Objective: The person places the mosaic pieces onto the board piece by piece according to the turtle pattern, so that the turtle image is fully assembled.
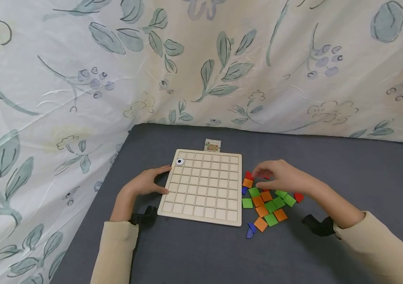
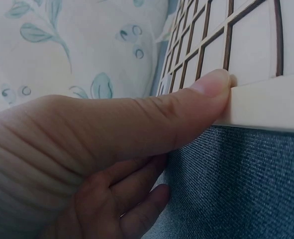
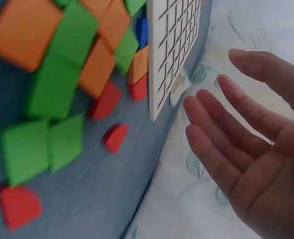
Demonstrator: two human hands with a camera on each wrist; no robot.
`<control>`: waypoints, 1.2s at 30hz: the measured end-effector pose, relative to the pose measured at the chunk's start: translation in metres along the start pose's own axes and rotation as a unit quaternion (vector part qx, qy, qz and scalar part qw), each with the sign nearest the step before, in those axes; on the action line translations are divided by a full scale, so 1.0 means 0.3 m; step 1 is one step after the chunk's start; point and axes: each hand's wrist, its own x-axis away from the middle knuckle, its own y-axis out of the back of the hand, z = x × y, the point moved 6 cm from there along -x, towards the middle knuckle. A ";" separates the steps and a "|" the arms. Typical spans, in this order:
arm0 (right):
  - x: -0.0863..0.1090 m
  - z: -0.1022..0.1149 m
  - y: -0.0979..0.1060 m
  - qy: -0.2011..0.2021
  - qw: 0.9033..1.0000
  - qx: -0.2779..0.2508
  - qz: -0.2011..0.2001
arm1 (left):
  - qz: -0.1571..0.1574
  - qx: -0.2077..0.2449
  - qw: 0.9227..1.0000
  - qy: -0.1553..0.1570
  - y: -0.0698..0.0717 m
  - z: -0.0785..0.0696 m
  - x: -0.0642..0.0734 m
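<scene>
A pale wooden grid board (image 1: 191,200) lies on the dark cloth. A white round piece with a black dot (image 1: 180,161) is in its upper left cell. My left hand (image 1: 146,182) touches the board's left edge, thumb and forefinger spread apart; in the left wrist view the thumb (image 2: 196,107) rests on the rim and the other fingers are relaxed. My right hand (image 1: 283,175) hovers over the far side of a loose pile of green squares (image 1: 278,202), orange squares (image 1: 261,224) and red pieces (image 1: 298,197). In the right wrist view its fingers are loosely bent with nothing between them.
A small printed card (image 1: 212,145) lies at the board's far edge. Rounded blue pieces (image 1: 249,233) sit at the pile's near end, close to the board's right corner. A leaf-patterned white curtain (image 1: 222,71) hangs behind and to the left of the table.
</scene>
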 end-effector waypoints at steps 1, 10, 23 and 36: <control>0.014 -0.008 0.006 -0.003 1.000 0.003 -0.005 | 0.000 0.001 1.000 0.000 0.000 -0.001 0.001; 0.108 -0.087 0.021 -0.028 0.999 0.034 -0.026 | -0.002 -0.002 1.000 -0.001 0.002 0.003 0.003; 0.157 -0.143 -0.010 -0.053 0.994 0.055 -0.073 | -0.006 -0.006 1.000 0.002 0.002 0.008 -0.003; 0.159 -0.175 -0.050 -0.059 0.989 0.081 -0.104 | -0.004 0.000 1.000 0.001 0.005 0.000 0.002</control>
